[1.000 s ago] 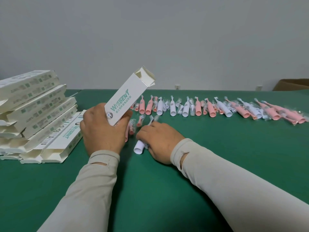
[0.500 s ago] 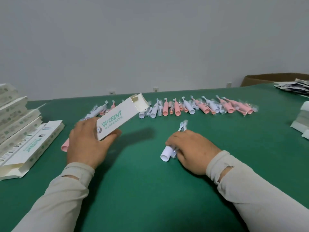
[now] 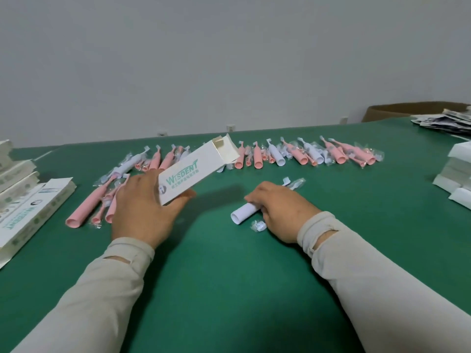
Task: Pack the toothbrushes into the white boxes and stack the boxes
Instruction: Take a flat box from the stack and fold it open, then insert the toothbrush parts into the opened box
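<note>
The left hand [image 3: 142, 207] holds a white box [image 3: 196, 171] by its lower end, thumb under it and fingers behind, so the box slants up and away off the desk with its far end flaps open. The right hand [image 3: 283, 212] lies low on the desk [image 3: 229, 289], fingers curled round a white toothbrush [image 3: 242, 215]; the butt end sticks out toward the left, and the brush head pokes out beyond the knuckles. A small wrapped brush head [image 3: 258, 225] lies just beside that hand.

Across the green desk, a row of pink and white toothbrushes [image 3: 305, 154] in clear wrappers runs along the far side. A few more pink toothbrushes [image 3: 94, 202] lie just left of the left hand. At the left edge sits a stack of boxes [image 3: 23, 200], printed sides up. At the right edge stands another pile of white boxes [image 3: 456, 171], with a heap of leaflets [image 3: 448, 122] beyond it. Behind everything rises a plain pale wall [image 3: 229, 59].
</note>
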`<action>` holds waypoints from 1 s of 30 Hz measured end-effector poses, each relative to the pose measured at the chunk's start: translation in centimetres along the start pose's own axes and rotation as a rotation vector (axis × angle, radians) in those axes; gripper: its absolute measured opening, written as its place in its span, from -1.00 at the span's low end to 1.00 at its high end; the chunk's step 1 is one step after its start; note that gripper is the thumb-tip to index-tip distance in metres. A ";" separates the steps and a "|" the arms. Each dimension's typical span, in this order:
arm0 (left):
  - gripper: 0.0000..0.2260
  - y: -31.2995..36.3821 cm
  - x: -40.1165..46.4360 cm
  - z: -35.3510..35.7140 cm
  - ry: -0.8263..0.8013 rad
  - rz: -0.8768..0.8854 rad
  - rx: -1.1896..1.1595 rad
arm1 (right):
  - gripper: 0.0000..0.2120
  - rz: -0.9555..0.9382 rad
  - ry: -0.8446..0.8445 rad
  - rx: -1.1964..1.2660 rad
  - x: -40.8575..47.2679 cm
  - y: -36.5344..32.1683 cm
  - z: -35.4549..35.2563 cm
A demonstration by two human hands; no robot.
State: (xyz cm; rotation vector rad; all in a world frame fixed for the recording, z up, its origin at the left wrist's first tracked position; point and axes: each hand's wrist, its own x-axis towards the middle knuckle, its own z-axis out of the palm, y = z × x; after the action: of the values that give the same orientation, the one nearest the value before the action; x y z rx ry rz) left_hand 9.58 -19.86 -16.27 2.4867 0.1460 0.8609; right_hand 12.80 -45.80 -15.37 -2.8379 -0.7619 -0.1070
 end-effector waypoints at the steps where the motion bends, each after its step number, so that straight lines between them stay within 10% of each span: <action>1: -0.51 0.0 0.0 0.1 -0.001 0.012 0.005 | -0.53 0.000 -0.001 -0.036 0.2 0.1 0.0; 12: -0.51 0.1 -0.3 0.7 -0.034 0.070 0.087 | -0.64 -0.031 0.051 -0.365 1.7 -0.8 0.1; 30: -0.55 -1.4 0.0 0.2 -0.007 0.062 0.156 | -0.68 -0.053 0.613 -0.027 -2.1 -0.5 -3.1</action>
State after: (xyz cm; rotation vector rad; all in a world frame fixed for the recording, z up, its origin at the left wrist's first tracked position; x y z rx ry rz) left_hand 9.82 -18.78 -17.08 2.6514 0.1389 0.8964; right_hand 10.73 -47.04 -12.54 -2.5689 -0.6855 -0.9433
